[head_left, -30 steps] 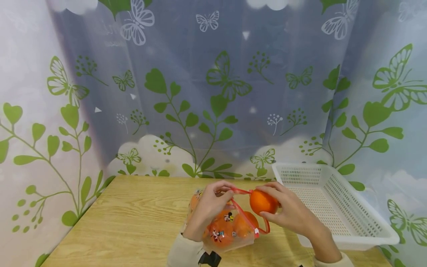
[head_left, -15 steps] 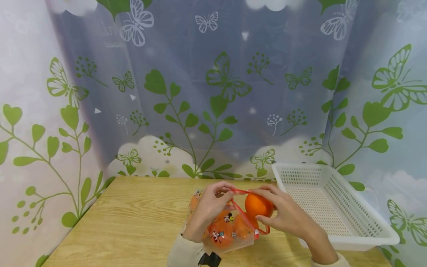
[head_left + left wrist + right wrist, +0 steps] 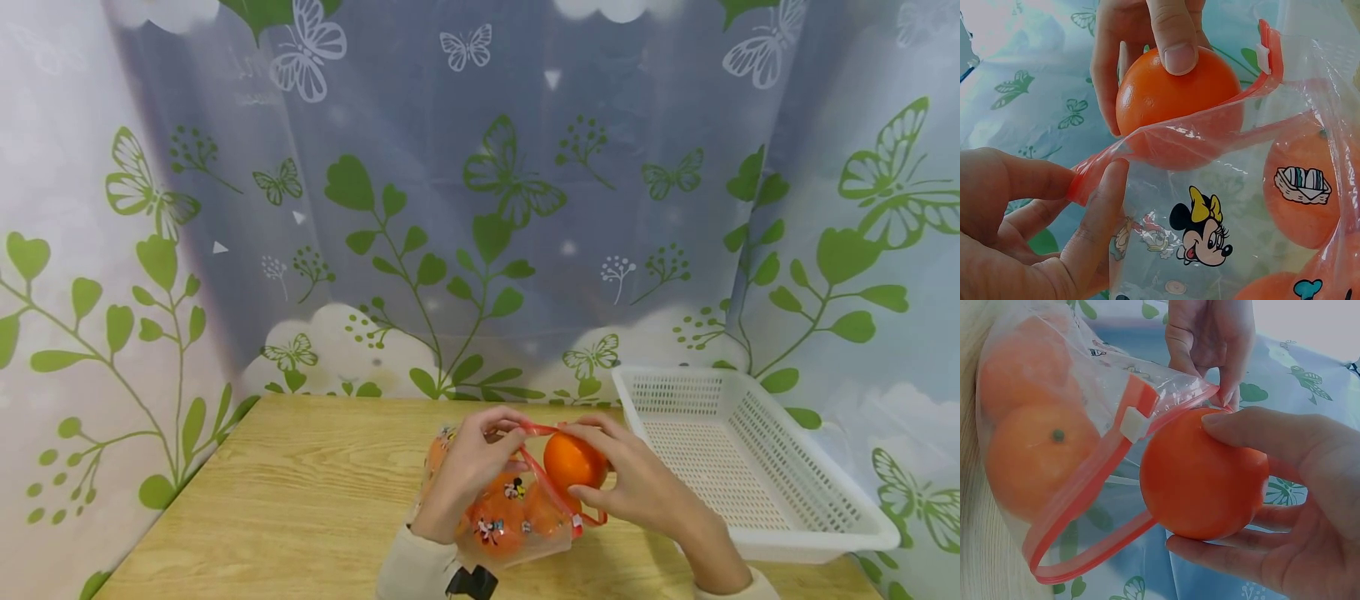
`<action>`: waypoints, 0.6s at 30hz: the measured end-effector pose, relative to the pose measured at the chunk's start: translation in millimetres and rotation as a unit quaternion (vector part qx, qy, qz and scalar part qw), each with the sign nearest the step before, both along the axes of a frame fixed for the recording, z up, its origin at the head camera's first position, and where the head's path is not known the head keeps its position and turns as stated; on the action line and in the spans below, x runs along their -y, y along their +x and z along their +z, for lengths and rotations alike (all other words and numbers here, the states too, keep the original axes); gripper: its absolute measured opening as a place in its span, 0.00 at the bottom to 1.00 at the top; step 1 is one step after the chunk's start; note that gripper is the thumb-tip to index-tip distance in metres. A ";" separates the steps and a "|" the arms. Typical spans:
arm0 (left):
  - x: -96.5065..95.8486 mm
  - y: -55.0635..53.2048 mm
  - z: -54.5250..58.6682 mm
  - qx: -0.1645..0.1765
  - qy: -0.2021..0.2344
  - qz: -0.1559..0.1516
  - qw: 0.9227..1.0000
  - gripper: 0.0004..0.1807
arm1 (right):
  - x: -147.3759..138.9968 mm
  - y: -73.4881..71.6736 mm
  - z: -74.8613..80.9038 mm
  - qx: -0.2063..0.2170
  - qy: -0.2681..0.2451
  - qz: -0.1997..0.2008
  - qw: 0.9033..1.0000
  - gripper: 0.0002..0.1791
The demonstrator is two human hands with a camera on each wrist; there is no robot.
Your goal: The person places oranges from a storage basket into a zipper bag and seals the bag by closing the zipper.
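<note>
A clear zip bag point(image 3: 1210, 240) printed with cartoon figures lies on the table with several oranges point(image 3: 1041, 462) inside. Its red zip edge point(image 3: 1079, 494) gapes toward the right and carries a white slider. My left hand point(image 3: 474, 454) pinches the far corner of that red edge between thumb and fingers. In my right hand point(image 3: 637, 475), thumb and fingers grip another orange point(image 3: 573, 461) right at the bag's mouth. Seen from the left wrist, the lower part of this orange shows through the clear film. The left fingertips are partly hidden in the head view.
A white plastic basket point(image 3: 817, 546) with slotted walls stands on the right, close to my right forearm. The wooden table point(image 3: 300, 492) stretches out to the left. Behind it hangs a curtain point(image 3: 420, 275) with butterflies and leaves.
My right hand has moved left with its orange, from beside the bag's opening into its mouth. The left hand keeps its hold on the red edge and has hardly moved.
</note>
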State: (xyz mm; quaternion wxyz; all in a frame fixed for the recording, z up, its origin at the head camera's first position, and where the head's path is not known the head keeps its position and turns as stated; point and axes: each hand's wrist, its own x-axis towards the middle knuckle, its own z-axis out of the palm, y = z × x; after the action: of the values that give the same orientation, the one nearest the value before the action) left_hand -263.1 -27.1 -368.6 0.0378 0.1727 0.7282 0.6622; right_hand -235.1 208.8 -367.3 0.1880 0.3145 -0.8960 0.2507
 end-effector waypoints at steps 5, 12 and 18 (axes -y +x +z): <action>-0.3 -0.4 0.2 -0.001 -0.003 -0.002 1.000 0.09 | 0.8 -0.6 -1.0 0.006 -0.001 -0.007 1.000 0.38; -1.1 0.6 -0.4 -0.009 -0.004 0.001 1.000 0.09 | 1.5 -2.2 -2.9 -0.018 0.000 -0.009 1.000 0.38; -0.9 2.6 -0.6 -0.018 0.000 0.002 1.000 0.10 | 3.8 -3.7 -4.3 -0.027 -0.003 -0.013 1.000 0.42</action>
State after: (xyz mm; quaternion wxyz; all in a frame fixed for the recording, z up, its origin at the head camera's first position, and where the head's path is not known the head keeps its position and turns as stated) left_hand -260.5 -26.3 -369.2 0.0230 0.1832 0.7293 0.6589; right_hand -238.7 205.0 -371.6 0.2164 0.3089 -0.8940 0.2420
